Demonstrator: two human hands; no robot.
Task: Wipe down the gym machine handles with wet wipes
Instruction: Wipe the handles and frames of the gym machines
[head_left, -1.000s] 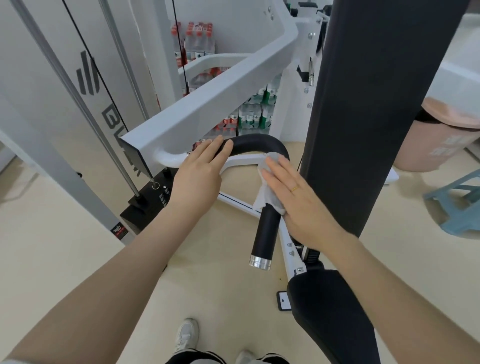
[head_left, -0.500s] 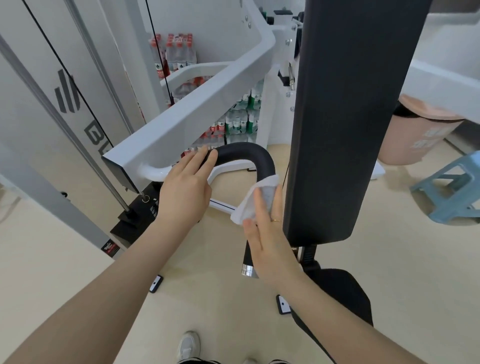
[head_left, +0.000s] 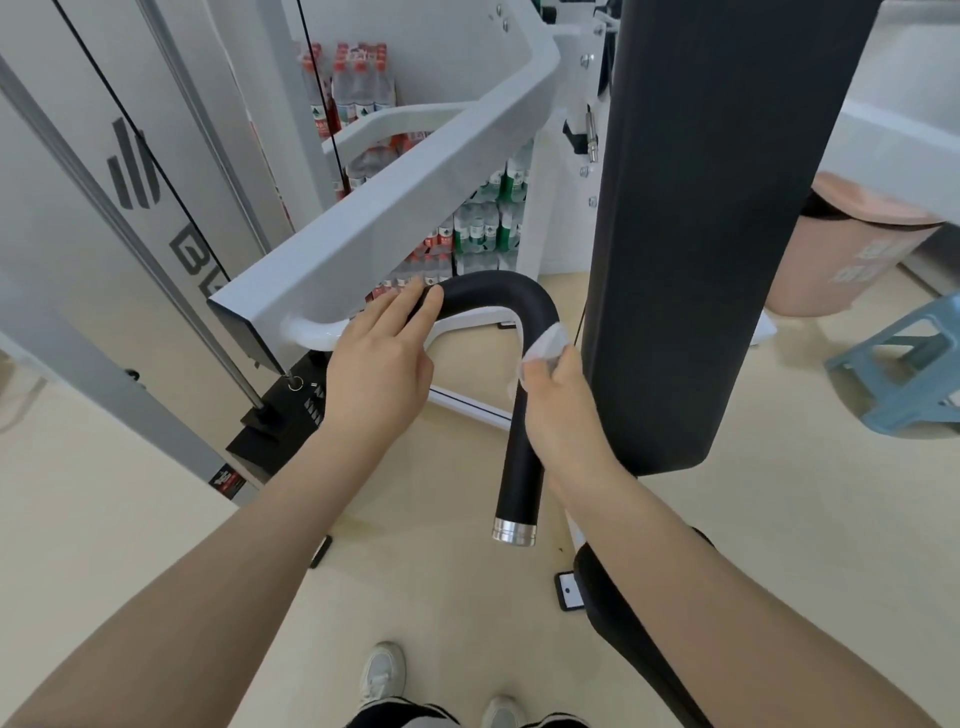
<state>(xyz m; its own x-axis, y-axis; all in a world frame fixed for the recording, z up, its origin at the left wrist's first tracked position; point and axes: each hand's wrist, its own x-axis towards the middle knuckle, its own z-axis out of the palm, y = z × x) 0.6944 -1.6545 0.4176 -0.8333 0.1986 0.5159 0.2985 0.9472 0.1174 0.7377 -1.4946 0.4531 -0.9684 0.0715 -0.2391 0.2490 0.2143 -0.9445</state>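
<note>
From the head camera, the black padded handle (head_left: 511, 332) curved out from the white machine arm (head_left: 395, 208) and bent down to a silver end cap (head_left: 514, 531). A tall black back pad (head_left: 717, 208) stood just right of the handle, crowding the right hand (head_left: 563, 415) and hiding whatever lay behind it. Shrink-wrapped water bottles (head_left: 480, 228) were stacked on the floor beyond the arm, a pink bin (head_left: 852, 249) and a blue stool (head_left: 914, 364) stood off to the right, and cables and guide rods (head_left: 171, 171) ran down at the left. The left hand (head_left: 382, 364) rested with straight fingers (head_left: 415, 304) on the upper stretch of the handle, gripping nothing. The right hand's fingers were curled round the downward stretch just below the bend, pressing the white wet wipe (head_left: 545, 345) against it; how far the wipe wrapped round was probably hidden by the hand. Compared with half a second before, the right hand had changed from lying flat beside the wipe to closing round the handle, and the wipe had bunched up nearer the bend, while the left hand had kept its place.
</note>
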